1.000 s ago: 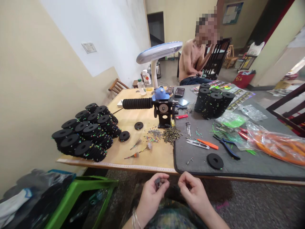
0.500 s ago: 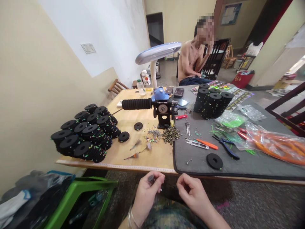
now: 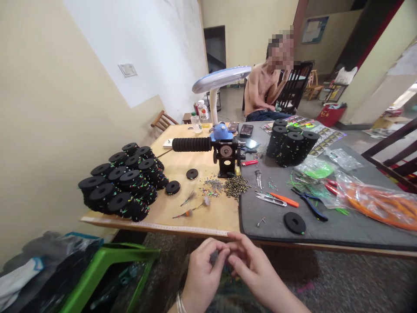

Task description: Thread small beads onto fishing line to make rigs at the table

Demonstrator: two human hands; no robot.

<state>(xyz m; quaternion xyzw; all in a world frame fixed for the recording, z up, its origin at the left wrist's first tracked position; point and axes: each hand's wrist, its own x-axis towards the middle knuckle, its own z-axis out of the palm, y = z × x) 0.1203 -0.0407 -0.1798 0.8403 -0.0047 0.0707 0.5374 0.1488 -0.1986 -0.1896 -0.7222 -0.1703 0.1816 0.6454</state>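
Observation:
Below the table's front edge, my left hand [image 3: 206,268] and my right hand [image 3: 251,265] meet at the fingertips. The left thumb and index finger are pinched together; whatever lies between them is too small to make out. My right fingers are curled close beside that pinch, and what they hold, if anything, is hidden. Ahead on the table lie feathery-tipped pieces [image 3: 188,213], a pile of small dark-gold beads [image 3: 236,188] and a black foam disc [image 3: 294,222]. A black device with a ribbed handle [image 3: 192,144] stands behind the beads.
Stacked black foam spools [image 3: 120,202] fill the table's left side, with more spools [image 3: 295,143] at the back right. Snips [image 3: 271,199], pliers [image 3: 312,206] and orange bagged material [image 3: 374,200] lie right. A lamp [image 3: 221,80] and a seated person [image 3: 260,91] are beyond; a green stool [image 3: 97,265] is lower left.
My hands have come together from apart, the right moving left to the left hand's fingertips. The grey piece seen in my left hand is now hidden. The view has shifted slightly.

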